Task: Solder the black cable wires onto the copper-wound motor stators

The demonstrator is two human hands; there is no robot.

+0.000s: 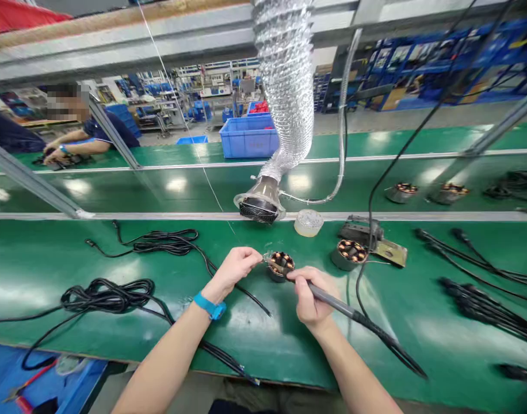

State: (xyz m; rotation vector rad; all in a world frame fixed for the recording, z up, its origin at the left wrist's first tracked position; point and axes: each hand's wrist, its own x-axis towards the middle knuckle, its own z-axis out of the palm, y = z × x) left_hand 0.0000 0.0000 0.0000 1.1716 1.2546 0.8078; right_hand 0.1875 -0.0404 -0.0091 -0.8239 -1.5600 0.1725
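A small motor stator with copper coils sits on the green bench in front of me. My right hand is closed round a grey soldering iron, its tip resting on the stator. My left hand is pinched shut at the stator's left edge, holding a thin wire or solder strand that I cannot make out clearly. A black cable runs from under that hand toward the bench's near edge. A blue band is on my left wrist.
A silver fume duct with a dark nozzle hangs just behind the stator. Nearby are a second stator, a metal iron stand and a round clear container. Black cable bundles lie left and right. Another person works at the far left.
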